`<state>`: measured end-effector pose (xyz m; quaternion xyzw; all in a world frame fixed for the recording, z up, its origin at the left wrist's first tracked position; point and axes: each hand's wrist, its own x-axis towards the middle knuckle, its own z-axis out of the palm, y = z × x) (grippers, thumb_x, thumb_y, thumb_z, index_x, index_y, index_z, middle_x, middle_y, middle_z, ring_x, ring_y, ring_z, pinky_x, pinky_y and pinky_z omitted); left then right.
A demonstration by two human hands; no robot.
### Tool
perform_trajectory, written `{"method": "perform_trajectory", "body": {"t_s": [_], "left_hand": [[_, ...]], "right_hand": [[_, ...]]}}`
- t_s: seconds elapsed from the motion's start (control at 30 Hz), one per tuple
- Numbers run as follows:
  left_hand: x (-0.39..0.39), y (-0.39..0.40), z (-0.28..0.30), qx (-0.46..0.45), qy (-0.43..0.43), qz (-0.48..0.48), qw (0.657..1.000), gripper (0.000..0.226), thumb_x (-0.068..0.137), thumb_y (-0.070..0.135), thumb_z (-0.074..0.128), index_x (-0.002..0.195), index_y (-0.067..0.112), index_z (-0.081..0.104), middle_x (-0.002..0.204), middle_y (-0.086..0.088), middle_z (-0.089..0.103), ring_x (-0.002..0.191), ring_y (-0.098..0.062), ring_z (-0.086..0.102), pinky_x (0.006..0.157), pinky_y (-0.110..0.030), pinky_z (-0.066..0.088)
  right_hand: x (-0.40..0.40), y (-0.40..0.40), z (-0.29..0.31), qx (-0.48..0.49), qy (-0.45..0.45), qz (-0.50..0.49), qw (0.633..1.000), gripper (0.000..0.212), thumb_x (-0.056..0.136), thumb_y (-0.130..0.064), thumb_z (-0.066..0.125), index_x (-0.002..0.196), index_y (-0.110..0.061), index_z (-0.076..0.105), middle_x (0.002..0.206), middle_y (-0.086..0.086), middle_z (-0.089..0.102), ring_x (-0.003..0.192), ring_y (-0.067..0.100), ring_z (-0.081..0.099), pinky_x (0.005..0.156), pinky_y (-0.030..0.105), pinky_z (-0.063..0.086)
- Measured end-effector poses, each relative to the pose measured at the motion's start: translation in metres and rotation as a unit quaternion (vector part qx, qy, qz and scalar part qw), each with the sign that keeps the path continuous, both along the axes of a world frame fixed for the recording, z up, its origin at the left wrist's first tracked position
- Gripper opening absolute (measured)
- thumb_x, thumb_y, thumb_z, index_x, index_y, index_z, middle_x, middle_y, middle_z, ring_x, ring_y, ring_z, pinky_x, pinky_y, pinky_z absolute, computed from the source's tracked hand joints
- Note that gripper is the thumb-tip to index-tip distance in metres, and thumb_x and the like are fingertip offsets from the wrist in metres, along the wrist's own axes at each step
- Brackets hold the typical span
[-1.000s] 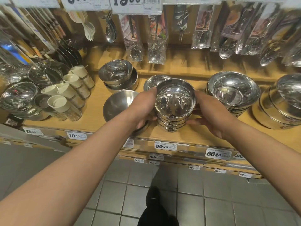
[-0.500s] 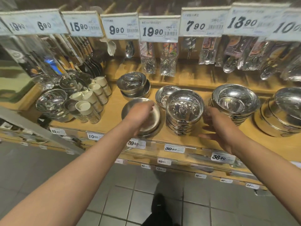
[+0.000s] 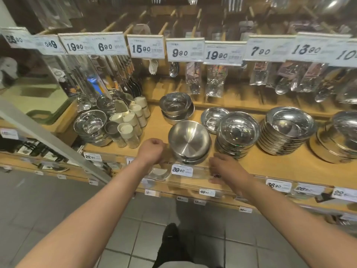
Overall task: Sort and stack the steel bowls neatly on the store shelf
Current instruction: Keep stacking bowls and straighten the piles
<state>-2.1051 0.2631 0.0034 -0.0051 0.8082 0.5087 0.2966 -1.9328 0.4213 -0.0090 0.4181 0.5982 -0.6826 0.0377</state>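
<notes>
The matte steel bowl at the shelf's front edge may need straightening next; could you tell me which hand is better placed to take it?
Probably the left. The left hand sits empty beside the rim of the matte steel bowl, level with it. The right hand is lower, at the shelf edge, nearer the stack of shiny bowls.

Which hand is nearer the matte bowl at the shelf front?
Left. The left hand sits curled just left of the matte bowl, almost touching. The right hand is below and right of it, at the shelf edge.
</notes>
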Motion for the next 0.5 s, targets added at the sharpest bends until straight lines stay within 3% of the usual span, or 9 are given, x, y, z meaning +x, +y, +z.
{"method": "perform_trajectory", "body": {"t_s": [0.03,0.1,0.2,0.27,0.37,0.43,0.5], "left_hand": [[-0.007,0.003,-0.004,0.004,-0.004,-0.005,1.000,0.005,0.090,0.019,0.062,0.085,0.016,0.063,0.085,-0.009,0.063,0.069,-0.022,0.059,0.079,-0.048,0.060],[-0.023,0.011,-0.012,0.002,-0.012,-0.031,0.999,0.022,0.087,0.027,0.065,0.103,0.013,0.067,0.091,-0.009,0.070,0.074,-0.026,0.067,0.079,-0.045,0.062],[-0.048,0.021,-0.025,-0.037,0.036,-0.110,0.993,0.032,0.094,0.035,0.062,0.118,0.014,0.067,0.110,-0.008,0.073,0.098,-0.029,0.070,0.091,-0.044,0.058],[-0.062,0.027,-0.031,-0.046,0.067,-0.150,0.985,0.029,0.096,0.033,0.061,0.119,0.016,0.068,0.112,-0.004,0.071,0.096,-0.024,0.068,0.083,-0.035,0.057],[-0.076,0.032,-0.042,-0.025,0.036,-0.170,0.985,0.011,0.097,0.021,0.061,0.098,0.020,0.072,0.097,-0.006,0.072,0.073,-0.019,0.067,0.052,-0.023,0.054],[-0.084,0.030,-0.045,-0.036,0.038,-0.179,0.982,0.016,0.094,0.014,0.061,0.080,0.016,0.068,0.084,-0.010,0.071,0.070,-0.022,0.067,0.048,-0.022,0.054],[-0.094,0.027,-0.049,-0.060,0.059,-0.189,0.978,0.017,0.090,0.012,0.061,0.075,0.012,0.068,0.080,-0.011,0.071,0.076,-0.027,0.068,0.057,-0.026,0.056]], "right_hand": [[-0.012,-0.005,-0.005,0.013,-0.003,0.002,1.000,0.052,0.099,-0.029,0.058,0.147,-0.014,0.044,0.123,0.004,0.057,0.105,0.022,0.061,0.074,0.036,0.061],[-0.035,-0.013,-0.016,0.045,-0.007,-0.022,0.999,0.042,0.100,-0.031,0.058,0.139,-0.020,0.048,0.125,0.005,0.065,0.108,0.027,0.067,0.074,0.035,0.061],[-0.061,-0.020,-0.032,0.138,-0.031,-0.080,0.987,0.033,0.097,-0.028,0.062,0.128,-0.019,0.056,0.110,0.005,0.070,0.102,0.027,0.069,0.084,0.043,0.060],[-0.072,-0.021,-0.041,0.198,-0.064,-0.106,0.972,0.038,0.093,-0.030,0.068,0.126,-0.013,0.058,0.101,0.003,0.068,0.094,0.025,0.067,0.081,0.038,0.055],[-0.082,-0.023,-0.046,0.229,-0.098,-0.122,0.961,0.042,0.087,-0.029,0.072,0.122,-0.013,0.055,0.104,0.007,0.067,0.092,0.027,0.066,0.081,0.042,0.057],[-0.090,-0.024,-0.044,0.229,-0.111,-0.121,0.960,0.042,0.086,-0.025,0.070,0.123,-0.013,0.054,0.105,0.010,0.068,0.093,0.031,0.069,0.083,0.050,0.060],[-0.098,-0.026,-0.040,0.231,-0.112,-0.104,0.961,0.045,0.086,-0.025,0.068,0.127,-0.015,0.054,0.100,0.008,0.070,0.091,0.033,0.071,0.082,0.051,0.061]]}}
